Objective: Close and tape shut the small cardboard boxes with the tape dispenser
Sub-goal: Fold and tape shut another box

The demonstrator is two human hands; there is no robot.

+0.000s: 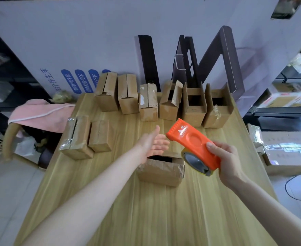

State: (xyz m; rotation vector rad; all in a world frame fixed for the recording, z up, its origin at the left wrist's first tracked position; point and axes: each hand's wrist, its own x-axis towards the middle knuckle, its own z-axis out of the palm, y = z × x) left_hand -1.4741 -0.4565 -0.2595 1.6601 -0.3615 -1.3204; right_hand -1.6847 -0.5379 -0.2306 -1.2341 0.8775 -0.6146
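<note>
Orange tape dispenser (pixel 193 150) held tilted above a near open-topped box (pixel 161 170) — six boxes (pixel 164 102) far, two taped boxes (pixel 86 135) left.

Light wood-grain table (pixel 146 210), pretty plain. Huge white cardboard sheet (pixel 93 32) propped behind as backdrop, blue print low on it. Dark shelving (pixel 288 110) right side, crammed with cartons (pixel 286 99). Rattan chair (pixel 9 139) left, pink towel (pixel 38 112) draped over. Pale tile floor (pixel 4 192), black cable (pixel 286 186) looping on right.
</note>
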